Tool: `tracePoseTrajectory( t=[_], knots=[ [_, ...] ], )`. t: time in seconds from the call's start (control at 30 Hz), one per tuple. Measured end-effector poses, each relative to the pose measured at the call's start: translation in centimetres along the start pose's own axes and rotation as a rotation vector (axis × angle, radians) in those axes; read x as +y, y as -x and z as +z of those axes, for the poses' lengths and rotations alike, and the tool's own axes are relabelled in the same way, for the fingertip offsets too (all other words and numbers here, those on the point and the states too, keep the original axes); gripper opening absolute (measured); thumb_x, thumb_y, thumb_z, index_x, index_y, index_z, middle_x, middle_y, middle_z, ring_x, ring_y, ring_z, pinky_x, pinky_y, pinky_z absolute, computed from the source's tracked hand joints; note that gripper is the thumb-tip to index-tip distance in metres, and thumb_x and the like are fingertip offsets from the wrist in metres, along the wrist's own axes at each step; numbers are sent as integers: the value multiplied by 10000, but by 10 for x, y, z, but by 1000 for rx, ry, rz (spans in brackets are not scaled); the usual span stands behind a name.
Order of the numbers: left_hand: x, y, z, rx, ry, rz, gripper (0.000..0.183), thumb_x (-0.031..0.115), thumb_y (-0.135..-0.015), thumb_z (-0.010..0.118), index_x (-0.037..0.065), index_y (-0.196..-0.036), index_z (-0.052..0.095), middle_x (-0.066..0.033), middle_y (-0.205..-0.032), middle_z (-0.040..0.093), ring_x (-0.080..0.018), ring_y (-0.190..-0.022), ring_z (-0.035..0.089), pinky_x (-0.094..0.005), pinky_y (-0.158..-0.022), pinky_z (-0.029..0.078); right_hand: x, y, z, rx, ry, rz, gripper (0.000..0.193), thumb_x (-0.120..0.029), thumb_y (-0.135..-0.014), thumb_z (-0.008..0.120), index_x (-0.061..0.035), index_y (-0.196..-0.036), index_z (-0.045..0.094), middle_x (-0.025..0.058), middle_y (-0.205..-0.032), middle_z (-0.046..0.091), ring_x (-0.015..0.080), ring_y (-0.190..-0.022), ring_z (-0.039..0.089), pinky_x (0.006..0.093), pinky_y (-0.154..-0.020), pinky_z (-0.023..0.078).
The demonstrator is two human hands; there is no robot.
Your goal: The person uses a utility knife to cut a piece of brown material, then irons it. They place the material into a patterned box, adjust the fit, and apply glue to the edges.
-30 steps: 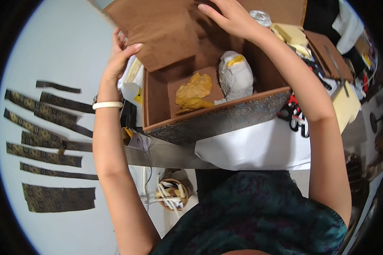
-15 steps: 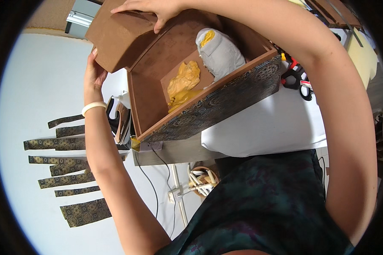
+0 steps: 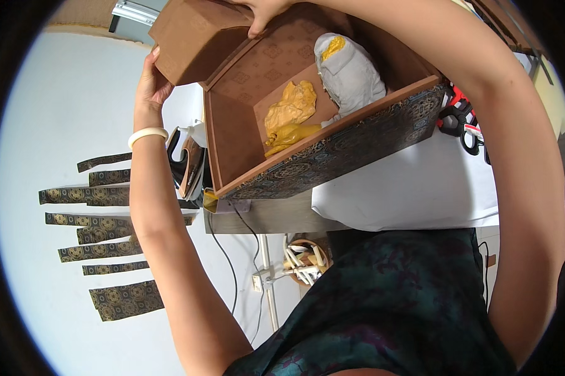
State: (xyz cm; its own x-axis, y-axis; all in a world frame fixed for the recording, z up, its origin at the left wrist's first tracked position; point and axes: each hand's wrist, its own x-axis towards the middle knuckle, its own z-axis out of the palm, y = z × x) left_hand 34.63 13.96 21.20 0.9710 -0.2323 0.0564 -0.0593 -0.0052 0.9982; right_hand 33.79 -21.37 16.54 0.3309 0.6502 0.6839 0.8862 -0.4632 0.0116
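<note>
A large box (image 3: 332, 150) stands tilted in view, dark and patterned outside, lined in brown inside. My left hand (image 3: 154, 88) grips the outer edge of a brown-lined panel (image 3: 198, 41) at the box's far left. My right hand (image 3: 270, 12) reaches over from the right, its thumb spread against the panel's inner side; its other fingers are mostly cut off by the upper edge of the view. Inside the box lie a crumpled yellow rubbery piece (image 3: 292, 103), another yellow piece (image 3: 292, 136) and a bulky grey cloth bundle (image 3: 351, 75) with a yellow patch.
White sheeting (image 3: 408, 194) covers the table before the box. Black-handled scissors (image 3: 470, 138) lie at its right end. An iron (image 3: 185, 163) stands left of the box. Patterned strips (image 3: 85, 195) hang on the white wall. A basket (image 3: 307, 260) and cables (image 3: 216, 250) are below.
The box, panel and both hands sit a little further right in view. My right hand's fingers have passed partly out at the top. The box contents look the same.
</note>
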Motion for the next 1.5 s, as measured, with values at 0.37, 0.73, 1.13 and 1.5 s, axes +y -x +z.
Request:
tracePoseTrajectory(
  t=[0.37, 0.73, 1.13, 1.5],
  knots=[
    [-5, -37, 6, 143, 82, -130, 596, 427, -926, 728, 100, -1401, 579, -142, -1344, 614, -342, -1146, 639, -599, -919, 576, 23, -18, 20, -116, -82, 253, 1452, -421, -591, 943, -90, -1667, 26, 291, -1572, 390, 445, -1449, 393, 496, -1216, 327],
    [-29, -70, -6, 228, 166, -332, 523, 469, -859, 811, 76, -1183, 691, -104, -1227, 694, -310, -1092, 669, -572, -922, 571, 52, -28, 46, -297, -524, 368, 1380, -475, -655, 932, -22, -1657, 99, 260, -1629, 364, 337, -1501, 384, 405, -1231, 344],
    [-65, -94, -28, 299, 302, -456, 393, 343, -970, 716, -20, -1114, 677, -151, -1055, 751, -257, -886, 771, -421, -735, 677, 54, -34, 52, -491, -408, 569, 1334, -616, -717, 846, 34, -1646, 144, 260, -1668, 300, 345, -1533, 337, 412, -1250, 308],
    [-63, -82, 2, 335, 249, -470, 415, 496, -882, 780, 93, -955, 711, -44, -898, 751, -199, -763, 737, -445, -679, 627, 55, -20, 65, -413, -494, 511, 1201, -507, -798, 853, -13, -1660, 177, 245, -1539, 497, 350, -1414, 502, 422, -1196, 386]
  ],
)
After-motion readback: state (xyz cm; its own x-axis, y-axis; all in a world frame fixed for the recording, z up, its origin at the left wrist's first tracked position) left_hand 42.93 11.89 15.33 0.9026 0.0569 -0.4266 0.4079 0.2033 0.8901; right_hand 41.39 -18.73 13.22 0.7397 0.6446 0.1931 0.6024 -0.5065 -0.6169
